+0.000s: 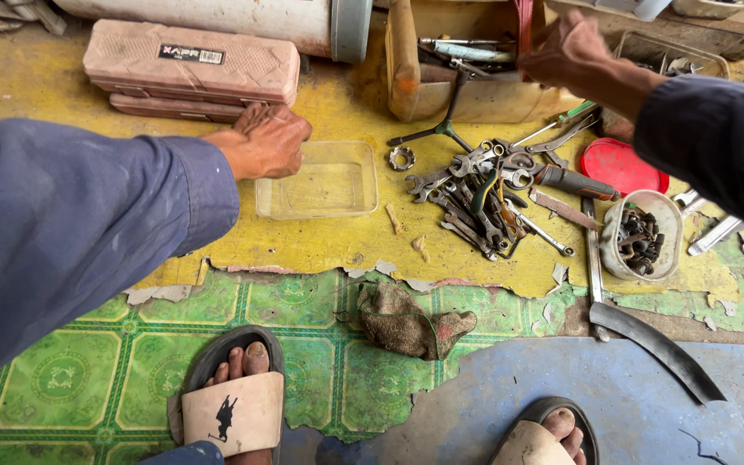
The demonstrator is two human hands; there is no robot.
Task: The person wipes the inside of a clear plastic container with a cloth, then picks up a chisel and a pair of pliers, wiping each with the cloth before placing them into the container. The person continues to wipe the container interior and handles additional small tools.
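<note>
My left hand (264, 142) rests on the left rim of a clear, shallow plastic tray (320, 181) that lies on the yellow floor covering; the fingers are curled and I see nothing held in them. My right hand (566, 56) reaches far forward over an open wooden toolbox (467, 86) with tools inside; its fingers point down and away, and whether they hold anything is hidden. Between the hands lies a pile of spanners and wrenches (480, 194), with a castle nut (401, 158) beside the tray.
Two pink plastic tool cases (191, 69) are stacked at the back left. A red lid (622, 165) and a white tub of bolts (641, 237) sit right. A dirty rag (411, 323), a curved black strip (660, 349) and my sandalled feet (234, 405) lie nearer.
</note>
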